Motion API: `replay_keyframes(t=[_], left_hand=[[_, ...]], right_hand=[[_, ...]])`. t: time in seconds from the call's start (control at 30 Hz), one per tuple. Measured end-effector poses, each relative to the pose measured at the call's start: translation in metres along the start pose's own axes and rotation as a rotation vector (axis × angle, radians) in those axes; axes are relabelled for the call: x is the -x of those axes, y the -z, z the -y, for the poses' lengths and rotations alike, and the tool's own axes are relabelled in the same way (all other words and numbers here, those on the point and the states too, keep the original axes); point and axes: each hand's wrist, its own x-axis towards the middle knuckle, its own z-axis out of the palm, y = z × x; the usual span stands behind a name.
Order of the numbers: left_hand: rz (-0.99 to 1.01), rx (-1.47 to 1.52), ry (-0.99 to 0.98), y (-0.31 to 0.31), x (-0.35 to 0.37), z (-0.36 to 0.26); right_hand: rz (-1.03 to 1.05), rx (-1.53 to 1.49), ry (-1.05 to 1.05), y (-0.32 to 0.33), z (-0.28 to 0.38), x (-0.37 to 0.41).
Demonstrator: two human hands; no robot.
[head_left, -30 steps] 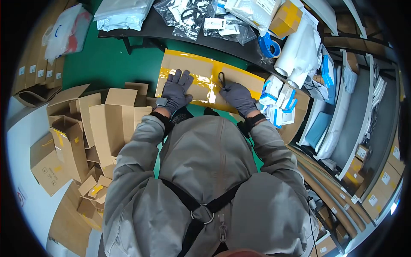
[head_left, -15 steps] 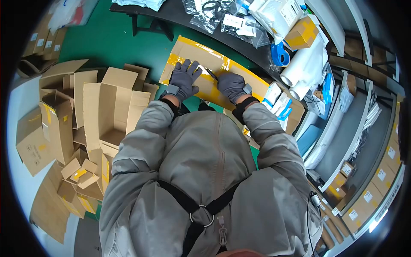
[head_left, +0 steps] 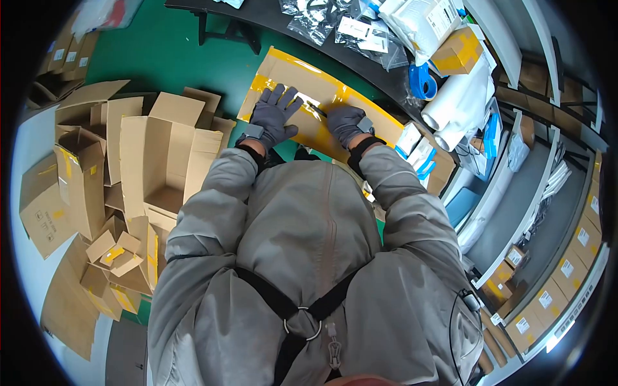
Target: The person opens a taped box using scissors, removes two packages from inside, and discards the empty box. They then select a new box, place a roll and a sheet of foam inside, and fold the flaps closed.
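Note:
A long cardboard box (head_left: 360, 119) with yellow tape along its edges and across its top lies in front of me. My left hand (head_left: 273, 119), in a dark grey glove, rests on its left part with the fingers spread. My right hand (head_left: 346, 123), gloved alike, is closed over the middle of the box. From its fist a slim dark box cutter (head_left: 315, 109) points left toward a white label (head_left: 307, 100) between my hands. Most of the cutter is hidden in the fist.
Opened cardboard boxes (head_left: 164, 161) are piled on the left. Beyond the box, a black table (head_left: 270, 19) holds plastic bags, white parcels and a blue tape dispenser (head_left: 421, 82). White rolls (head_left: 450, 106) lie at its right end. Shelves (head_left: 515, 193) with cartons line the right side.
My left hand has shifted slightly toward me on the box, fingers still spread. My right hand keeps its grip on the box cutter. The whole view has shifted a little.

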Motion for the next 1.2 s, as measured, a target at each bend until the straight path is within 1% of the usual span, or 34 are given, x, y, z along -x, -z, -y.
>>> replay_keyframes(t=[0.07, 0.1, 0.2, 0.23, 0.33, 0.47, 0.63, 0.7, 0.77, 0.87, 0.9, 1.0, 1.03, 1.13, 1.17, 1.2], left_hand=[[-0.043, 0.03, 0.002, -0.004, 0.003, 0.001], [-0.044, 0.033, 0.002, -0.005, 0.004, 0.001], [-0.06, 0.038, 0.006, -0.004, 0.004, 0.001], [-0.065, 0.035, 0.005, -0.003, 0.002, 0.001], [-0.06, 0.029, 0.018, -0.003, 0.005, -0.002], [-0.028, 0.011, 0.049, 0.003, 0.004, -0.008], [0.022, -0.027, 0.041, 0.007, 0.0, -0.013], [0.088, -0.058, 0.08, 0.014, -0.002, -0.019], [0.121, -0.082, 0.08, 0.02, -0.006, -0.022], [0.135, -0.099, 0.108, 0.022, -0.009, -0.029], [0.14, -0.106, 0.094, 0.022, -0.011, -0.035], [0.142, -0.145, 0.046, 0.023, -0.017, -0.049], [0.15, -0.156, 0.036, 0.021, -0.018, -0.056], [0.171, -0.03, -0.25, 0.006, -0.031, -0.09], [0.18, -0.031, -0.266, 0.002, -0.037, -0.102], [0.197, -0.008, -0.277, -0.002, -0.044, -0.115]], right_hand=[[0.016, 0.112, 0.006, -0.016, -0.015, 0.01], [0.017, 0.116, 0.006, -0.039, -0.022, 0.012], [0.176, 0.553, 0.014, -0.096, -0.042, 0.019], [0.171, 0.554, 0.01, -0.086, -0.048, 0.024], [0.154, 0.237, -0.035, -0.068, -0.059, 0.053], [0.151, 0.247, -0.056, -0.071, -0.072, 0.066], [0.2, 0.302, -0.138, -0.118, -0.088, 0.072], [0.153, 0.342, -0.131, -0.141, -0.102, 0.082], [0.134, 0.352, -0.146, -0.139, -0.116, 0.093], [0.177, -0.003, -0.253, -0.126, -0.143, 0.12], [0.181, -0.014, -0.264, -0.128, -0.148, 0.13], [0.115, -0.33, -0.232, -0.134, -0.156, 0.153], [0.117, -0.345, -0.239, -0.136, -0.159, 0.164], [-0.055, -0.61, -0.366, -0.144, -0.171, 0.2], [-0.049, -0.618, -0.381, -0.145, -0.175, 0.206], [0.021, -0.79, -0.441, -0.147, -0.18, 0.212]])
